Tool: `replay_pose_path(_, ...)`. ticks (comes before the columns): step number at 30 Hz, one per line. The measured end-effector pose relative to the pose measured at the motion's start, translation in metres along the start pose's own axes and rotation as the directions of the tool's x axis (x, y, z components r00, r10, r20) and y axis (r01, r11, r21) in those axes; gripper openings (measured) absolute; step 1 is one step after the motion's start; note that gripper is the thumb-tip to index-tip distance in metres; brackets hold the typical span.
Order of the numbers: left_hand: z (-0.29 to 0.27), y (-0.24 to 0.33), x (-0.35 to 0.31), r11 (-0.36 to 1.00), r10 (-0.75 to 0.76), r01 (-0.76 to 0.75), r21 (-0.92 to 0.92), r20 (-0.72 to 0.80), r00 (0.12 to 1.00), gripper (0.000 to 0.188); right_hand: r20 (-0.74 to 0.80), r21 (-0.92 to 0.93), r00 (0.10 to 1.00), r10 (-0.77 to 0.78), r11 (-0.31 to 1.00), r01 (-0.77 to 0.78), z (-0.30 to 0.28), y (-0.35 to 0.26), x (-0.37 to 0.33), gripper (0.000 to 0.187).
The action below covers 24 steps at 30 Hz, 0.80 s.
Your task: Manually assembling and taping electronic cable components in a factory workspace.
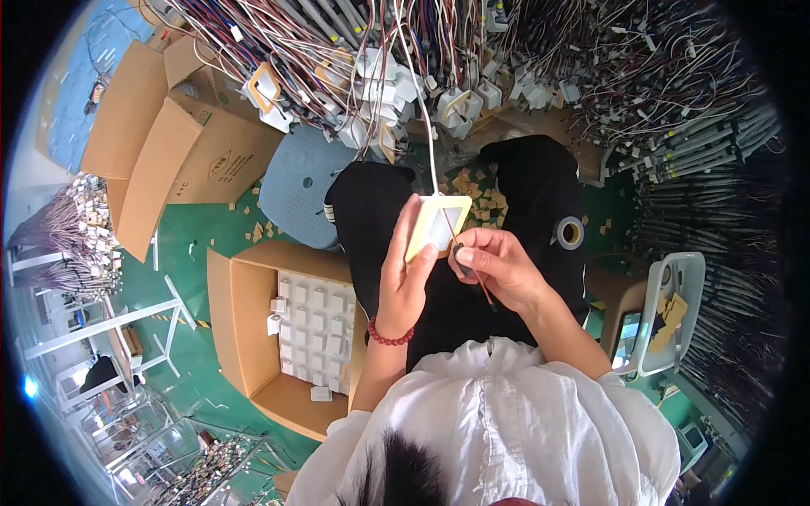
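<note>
My left hand (403, 270) is wrapped round a white square housing with a yellow-tan border (445, 221), its thumb pressing the lower edge. A white cable (429, 139) runs from the top of this housing up to the hanging bundles. My right hand (504, 268), close beside it, pinches a small dark piece (461, 250) between thumb and fingers. A thin reddish-brown wire (485, 289) passes through that grip, from the housing's face down past the fingers. What the dark piece is, I cannot make out. Both hands are above my lap.
Dense cable bundles (540, 34) with white housings hang ahead. An opened cardboard box (245, 329) of white blocks stands at left, near a blue stool (295, 181) and another carton (198, 156). A tape roll (569, 233) lies by my right leg; a white tray (688, 337) is at right.
</note>
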<state>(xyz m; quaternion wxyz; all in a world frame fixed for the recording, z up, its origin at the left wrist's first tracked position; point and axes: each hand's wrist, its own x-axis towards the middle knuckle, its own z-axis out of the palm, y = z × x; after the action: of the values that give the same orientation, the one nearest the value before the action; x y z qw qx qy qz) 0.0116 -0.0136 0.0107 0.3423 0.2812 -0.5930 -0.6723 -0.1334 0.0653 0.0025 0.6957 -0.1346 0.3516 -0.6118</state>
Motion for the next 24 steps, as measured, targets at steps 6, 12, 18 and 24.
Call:
replay_pose_path(6,-0.012,0.013,0.017,0.999,-0.032,0.039,-0.032,0.19,0.981,0.071,-0.007,-0.342,0.993,-0.115,0.934,0.106,0.01,-0.005,-0.005,0.017)
replay_pose_path(12,-0.011,0.016,0.048,0.991,-0.111,0.081,0.105,0.322,0.94,0.052,-0.154,-0.421,0.957,-0.244,0.893,0.16,0.006,0.004,-0.008,0.023)
replay_pose_path(18,0.013,-0.022,0.005,0.964,0.017,-0.067,0.256,0.196,0.981,0.05,-0.288,-0.188,0.878,-0.383,0.921,0.34,0.008,0.022,-0.009,0.017)
replay_pose_path(24,0.002,-0.021,-0.007,0.985,0.02,-0.05,0.167,0.175,0.984,0.062,-0.119,-0.312,0.953,-0.278,0.922,0.23,0.013,0.012,-0.025,0.015)
